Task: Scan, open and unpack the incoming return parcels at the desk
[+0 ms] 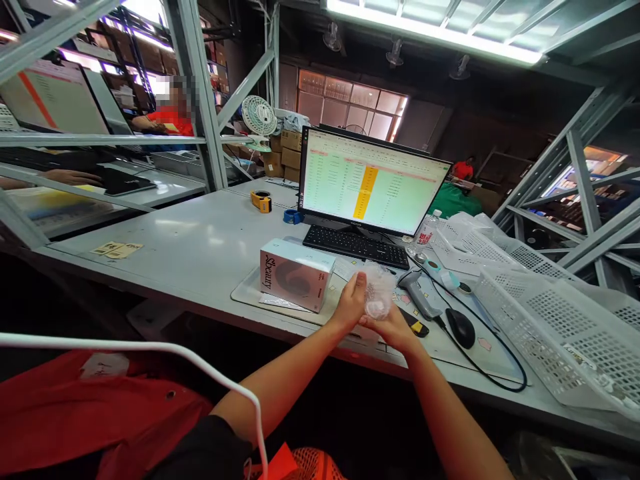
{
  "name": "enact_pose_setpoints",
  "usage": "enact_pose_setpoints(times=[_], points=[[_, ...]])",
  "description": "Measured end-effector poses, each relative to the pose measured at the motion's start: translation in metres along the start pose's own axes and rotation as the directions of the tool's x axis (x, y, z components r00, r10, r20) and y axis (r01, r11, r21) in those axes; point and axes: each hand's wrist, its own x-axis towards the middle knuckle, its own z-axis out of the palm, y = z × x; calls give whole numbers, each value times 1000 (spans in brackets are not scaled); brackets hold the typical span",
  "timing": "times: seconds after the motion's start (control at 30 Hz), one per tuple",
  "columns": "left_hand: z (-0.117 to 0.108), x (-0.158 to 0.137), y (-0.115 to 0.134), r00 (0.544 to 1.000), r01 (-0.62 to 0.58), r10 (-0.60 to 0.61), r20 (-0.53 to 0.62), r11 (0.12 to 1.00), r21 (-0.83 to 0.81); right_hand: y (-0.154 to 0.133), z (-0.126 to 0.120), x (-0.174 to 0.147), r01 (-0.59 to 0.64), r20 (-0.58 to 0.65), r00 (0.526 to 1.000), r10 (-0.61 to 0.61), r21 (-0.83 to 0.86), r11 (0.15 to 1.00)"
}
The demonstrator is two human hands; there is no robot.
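Between my two hands is a small bundle in clear bubble wrap (379, 291), held just above the desk's front edge. My left hand (350, 305) grips it from the left, thumb up along its side. From below and the right, my right hand (393, 328) closes around it. What lies inside the wrap cannot be made out. Left of my hands a pink and white printed box (295, 275) stands on the desk mat (245, 288). A grey barcode scanner (419, 295) lies just right of the bundle.
Behind my hands are a black keyboard (356, 245) and a monitor (373, 180). At right sit a black mouse (460, 327), its cable, and white perforated baskets (560, 333). A yellow tape roll (261, 201) and blue tape (293, 216) lie farther back. Someone in red (170, 120) sits beyond the frame.
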Motion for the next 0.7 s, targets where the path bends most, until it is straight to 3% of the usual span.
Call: enact_pose_setpoints(times=[0.1, 0.2, 0.33, 0.4, 0.47, 0.5, 0.53, 0.57, 0.6, 0.63, 0.7], points=[[-8, -7, 13, 963, 17, -7, 269, 999, -34, 12, 3, 4, 12, -133, 991, -12, 3, 1000], [-39, -22, 33, 944, -170, 100, 314, 964, 204, 16, -11, 14, -26, -328, 945, 7, -53, 998], [-109, -29, 61, 886, -463, 425, 186, 783, 415, 17, -32, 37, -81, -450, 893, 33, -90, 993], [-152, -13, 66, 828, -480, 560, 31, 679, 556, 18, -36, 51, -85, -409, 912, 43, -85, 993], [-196, 15, 59, 803, -411, 588, -98, 666, 622, 19, -33, 66, -116, -339, 938, 70, -119, 986], [-216, 30, 52, 833, -367, 538, -129, 713, 597, 19, -29, 74, -154, -290, 952, 100, -171, 973], [-233, 44, 42, 895, -311, 432, -112, 783, 539, 19, -23, 82, -201, -242, 960, 142, -241, 949], [-248, 56, 32, 955, -230, 290, -60, 854, 468, 19, -16, 89, -250, -200, 961, 193, -318, 915], [-259, 65, 21, 988, -143, 155, 4, 899, 413, 18, -9, 96, -293, -173, 954, 244, -390, 873], [-266, 71, 11, 996, -59, 29, 86, 927, 371, 17, -3, 101, -328, -163, 945, 285, -450, 830], [-270, 76, -3, 963, 70, -151, 221, 939, 338, 12, 5, 106, -377, -191, 926, 325, -505, 776]])
